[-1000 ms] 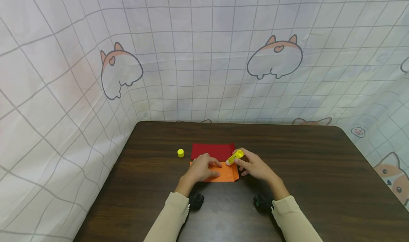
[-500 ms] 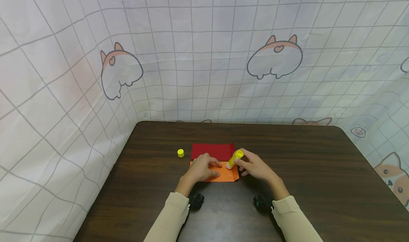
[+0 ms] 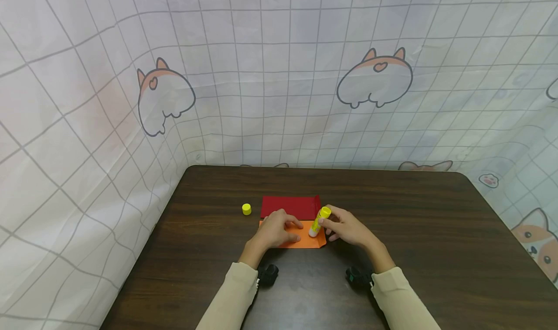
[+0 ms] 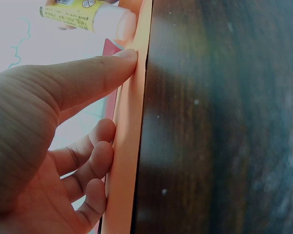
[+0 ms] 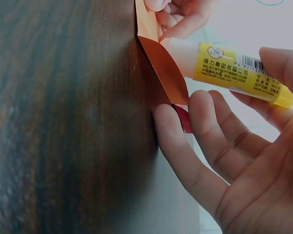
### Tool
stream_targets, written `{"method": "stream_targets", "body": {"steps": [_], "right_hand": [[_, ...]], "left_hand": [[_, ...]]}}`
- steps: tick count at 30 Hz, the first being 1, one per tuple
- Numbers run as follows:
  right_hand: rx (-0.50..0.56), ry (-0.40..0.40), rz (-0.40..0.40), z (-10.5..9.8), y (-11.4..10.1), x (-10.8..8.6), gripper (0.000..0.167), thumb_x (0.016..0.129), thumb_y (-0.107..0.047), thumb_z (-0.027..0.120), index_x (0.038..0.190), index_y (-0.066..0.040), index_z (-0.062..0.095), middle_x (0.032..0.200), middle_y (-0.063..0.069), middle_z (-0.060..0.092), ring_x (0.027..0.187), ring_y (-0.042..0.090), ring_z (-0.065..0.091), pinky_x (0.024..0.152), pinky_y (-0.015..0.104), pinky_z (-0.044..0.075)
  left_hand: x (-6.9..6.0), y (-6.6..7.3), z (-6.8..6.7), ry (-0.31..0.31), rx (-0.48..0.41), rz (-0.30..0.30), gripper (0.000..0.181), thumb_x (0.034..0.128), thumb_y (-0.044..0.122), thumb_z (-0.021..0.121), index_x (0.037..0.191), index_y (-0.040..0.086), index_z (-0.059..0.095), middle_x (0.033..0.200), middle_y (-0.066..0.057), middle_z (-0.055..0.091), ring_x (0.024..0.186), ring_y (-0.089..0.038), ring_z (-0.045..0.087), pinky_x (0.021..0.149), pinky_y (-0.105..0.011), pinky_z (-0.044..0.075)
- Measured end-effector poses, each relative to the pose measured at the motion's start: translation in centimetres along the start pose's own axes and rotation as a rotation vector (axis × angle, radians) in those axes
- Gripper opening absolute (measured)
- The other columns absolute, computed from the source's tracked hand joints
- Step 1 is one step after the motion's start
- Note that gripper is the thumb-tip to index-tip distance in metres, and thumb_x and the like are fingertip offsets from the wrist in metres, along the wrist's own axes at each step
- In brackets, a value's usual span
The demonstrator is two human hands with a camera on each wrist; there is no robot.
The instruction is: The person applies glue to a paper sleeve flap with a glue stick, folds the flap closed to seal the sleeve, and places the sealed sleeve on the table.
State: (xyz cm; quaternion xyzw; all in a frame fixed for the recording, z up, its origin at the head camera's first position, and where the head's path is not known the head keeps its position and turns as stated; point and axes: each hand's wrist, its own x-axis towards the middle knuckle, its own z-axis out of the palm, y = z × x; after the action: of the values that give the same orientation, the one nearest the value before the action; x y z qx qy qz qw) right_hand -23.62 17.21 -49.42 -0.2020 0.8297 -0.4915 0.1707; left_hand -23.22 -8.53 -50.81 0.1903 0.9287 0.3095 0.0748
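My right hand (image 3: pixel 347 227) pinches an uncapped yellow glue stick (image 3: pixel 319 222) between thumb and fingers. It tilts, and its white end meets the orange envelope (image 3: pixel 307 242) near the right-hand flap. In the right wrist view the remaining fingertips (image 5: pixel 168 119) are down by the table and the raised orange flap (image 5: pixel 166 68). With fingertips and thumb, my left hand (image 3: pixel 274 229) rests on the envelope's left part, covering some of it. The left wrist view has the thumb (image 4: pixel 102 73) on the orange paper, a little short of the glue stick (image 4: pixel 97 19).
Behind the orange envelope lies a red envelope (image 3: pixel 287 206), flat on the dark wooden table (image 3: pixel 209 238). A yellow cap (image 3: pixel 246 209) stands to its left. A white gridded curtain (image 3: pixel 270 102) hangs beyond the table's far edge. Black wrist cameras (image 3: pixel 268 275) sit under both wrists.
The glue stick's white end has moved toward me along the orange envelope's right end, and the stick has tipped steeper. My left hand has stayed in place.
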Motion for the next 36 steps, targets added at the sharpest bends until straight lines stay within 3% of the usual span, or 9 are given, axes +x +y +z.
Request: {"method": "stream_targets", "body": {"steps": [20, 36], "right_hand": [[-0.001, -0.044, -0.005, 0.11, -0.49, -0.2, 0.031, 0.104, -0.031, 0.059, 0.121, -0.006, 0.06, 0.101, 0.014, 0.065, 0.085, 0.025, 0.064, 0.077, 0.041, 0.062], [-0.018, -0.073, -0.019, 0.12, -0.58, -0.24, 0.036, 0.103, -0.032, 0.06, 0.123, -0.003, 0.062, 0.106, 0.01, 0.067, 0.088, 0.025, 0.067, 0.078, 0.041, 0.061]], "left_hand": [[0.02, 0.02, -0.06, -0.002, -0.013, -0.008, 0.025, 0.0838, 0.031, 0.085, 0.108, 0.026, 0.08, 0.1, 0.0, 0.059, 0.096, -0.015, 0.054, 0.087, -0.038, 0.041], [-0.02, 0.0, -0.1, 0.0, -0.018, -0.012, 0.025, 0.0837, 0.031, 0.085, 0.108, 0.026, 0.08, 0.101, 0.0, 0.059, 0.098, -0.016, 0.055, 0.087, -0.038, 0.043]]}}
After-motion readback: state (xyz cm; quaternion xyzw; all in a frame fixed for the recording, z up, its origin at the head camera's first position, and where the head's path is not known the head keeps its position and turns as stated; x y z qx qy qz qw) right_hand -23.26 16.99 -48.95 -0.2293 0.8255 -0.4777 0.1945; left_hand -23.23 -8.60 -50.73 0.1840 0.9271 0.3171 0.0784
